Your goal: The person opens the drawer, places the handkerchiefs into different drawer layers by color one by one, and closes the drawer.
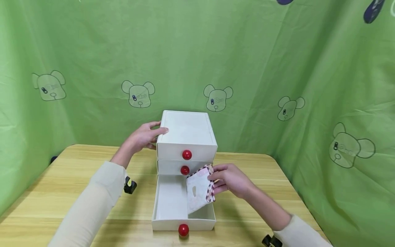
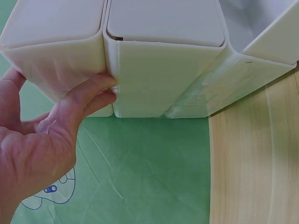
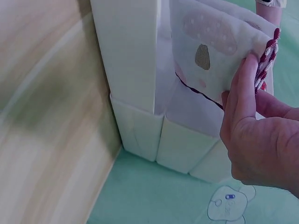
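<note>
A white three-drawer cabinet (image 1: 188, 128) with round red knobs stands on the table, its bottom drawer (image 1: 168, 197) pulled out. My left hand (image 1: 145, 137) holds the cabinet's upper left edge, thumb on the top. In the left wrist view its fingertips (image 2: 105, 88) press the side near the seam below the top drawer. My right hand (image 1: 232, 180) pinches a folded handkerchief (image 1: 197, 192), white with faded pink prints and a dark red-and-white checked border. The handkerchief hangs tilted over the right part of the open drawer, its lower corner inside the walls.
The two upper drawers are closed; their red knobs (image 1: 186, 154) stick out in front. Beneath the cabinet is a light wooden table (image 1: 253, 212). A green curtain (image 1: 179, 51) with bear-head prints hangs behind and along both sides.
</note>
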`<control>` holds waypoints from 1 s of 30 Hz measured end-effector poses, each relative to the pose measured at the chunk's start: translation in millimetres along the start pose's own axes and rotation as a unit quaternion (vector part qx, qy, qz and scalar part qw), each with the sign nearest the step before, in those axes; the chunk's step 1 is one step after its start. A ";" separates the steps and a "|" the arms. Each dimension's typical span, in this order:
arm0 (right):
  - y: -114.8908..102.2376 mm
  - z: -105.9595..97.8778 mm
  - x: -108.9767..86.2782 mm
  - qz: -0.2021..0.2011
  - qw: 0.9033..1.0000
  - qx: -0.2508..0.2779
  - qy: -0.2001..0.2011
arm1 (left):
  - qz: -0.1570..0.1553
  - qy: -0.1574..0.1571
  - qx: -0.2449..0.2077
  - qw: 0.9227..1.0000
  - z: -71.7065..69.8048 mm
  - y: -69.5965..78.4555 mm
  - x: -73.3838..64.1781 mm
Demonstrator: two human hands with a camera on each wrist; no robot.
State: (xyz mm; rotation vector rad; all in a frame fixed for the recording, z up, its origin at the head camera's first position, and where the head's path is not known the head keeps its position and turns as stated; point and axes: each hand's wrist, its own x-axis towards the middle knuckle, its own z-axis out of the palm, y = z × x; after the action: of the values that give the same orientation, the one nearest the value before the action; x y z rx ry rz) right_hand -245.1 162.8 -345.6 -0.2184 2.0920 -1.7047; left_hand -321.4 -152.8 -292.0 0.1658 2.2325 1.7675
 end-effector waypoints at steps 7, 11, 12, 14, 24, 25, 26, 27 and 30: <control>12.5 14.9 12.4 0.004 0.999 0.036 -0.025 | 0.000 0.002 0.001 1.000 0.6 -0.3 0.3; 19.3 24.6 17.9 0.007 0.998 0.056 -0.033 | -0.001 0.002 0.000 1.000 0.5 0.1 0.5; 21.1 26.8 19.2 0.009 0.998 0.061 -0.034 | -0.002 0.002 -0.001 1.000 0.5 0.3 0.5; 24.6 30.7 22.0 0.011 0.997 0.071 -0.037 | -0.002 0.002 0.000 1.000 0.5 0.6 0.4; 40.1 38.7 34.8 0.039 0.992 0.107 -0.046 | 0.001 0.001 -0.005 1.000 0.3 0.3 0.5; 41.2 38.8 36.0 0.043 0.992 0.112 -0.048 | 0.001 0.001 -0.004 1.000 0.4 0.3 0.4; 42.3 38.8 37.1 0.046 0.991 0.114 -0.049 | 0.001 0.001 -0.004 1.000 0.3 0.1 0.4; 43.5 38.7 38.1 0.049 0.991 0.116 -0.048 | 0.001 0.001 -0.004 1.000 0.3 0.1 0.4; 47.1 38.0 40.7 0.057 0.990 0.122 -0.049 | 0.000 0.001 -0.006 1.000 0.4 0.0 0.4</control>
State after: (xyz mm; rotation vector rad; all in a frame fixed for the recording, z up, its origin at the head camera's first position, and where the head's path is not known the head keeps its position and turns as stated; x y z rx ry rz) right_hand -258.7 124.1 -405.9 -0.1043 1.7725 -1.8218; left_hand -321.7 -152.3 -292.1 0.1624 2.2230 1.7822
